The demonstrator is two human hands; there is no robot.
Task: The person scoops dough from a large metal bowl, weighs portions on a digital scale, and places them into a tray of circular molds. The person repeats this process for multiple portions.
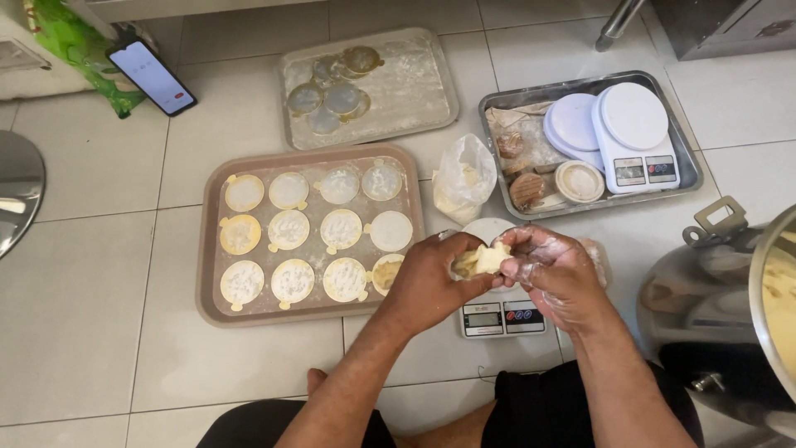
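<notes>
My left hand [427, 282] and my right hand [554, 270] together hold a pale yellow lump of dough [481, 260], fingers pinched on it from both sides. The hands hover just above a small white kitchen scale [500, 317] on the tiled floor. Left of my hands lies a brown tray [207, 249] with several round dough-filled lids in rows. Flour coats my right hand.
A floured metal tray [414, 91] with several round lids lies at the back. A steel tray [684, 162] at right holds two white scales and small cups. A plastic bag [464, 178], a phone [152, 77] and a large steel bowl of dough [775, 299] are nearby.
</notes>
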